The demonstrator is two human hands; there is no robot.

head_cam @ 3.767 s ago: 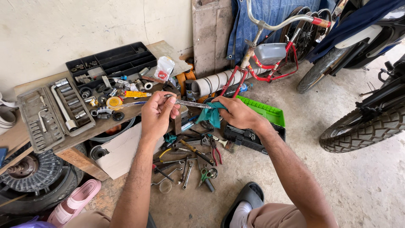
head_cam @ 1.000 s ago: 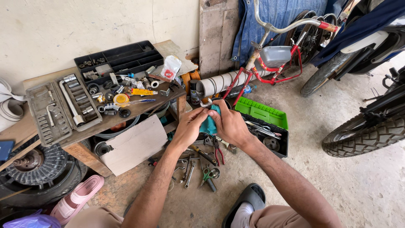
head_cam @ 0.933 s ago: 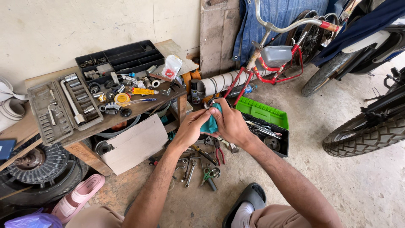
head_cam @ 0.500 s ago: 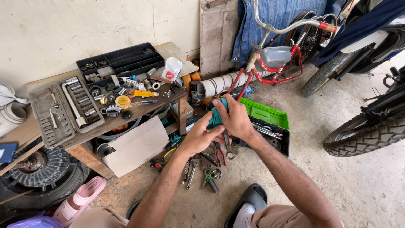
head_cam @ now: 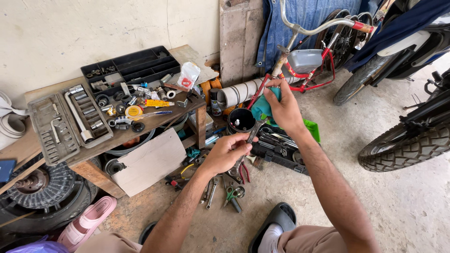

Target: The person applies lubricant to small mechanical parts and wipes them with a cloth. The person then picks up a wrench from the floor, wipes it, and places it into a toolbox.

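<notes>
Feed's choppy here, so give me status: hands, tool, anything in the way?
Left hand gripping metal tool. Right hand holds teal rag. Loose tools on floor beneath.

- Both forearms bare, no sleeves showing
- hands: left hand [head_cam: 225, 152] and right hand [head_cam: 281, 105] ungloved
- Tan shorts [head_cam: 309, 239]
- Black slide sandal [head_cam: 276, 220] over white sock [head_cam: 271, 238]

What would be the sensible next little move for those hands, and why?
Probably bring the cloth back down onto the tool. The left hand holds the metal tool up over the floor, while the right hand has the teal cloth bunched in its grip, apart from the tool, so any wiping needs them together.
</notes>
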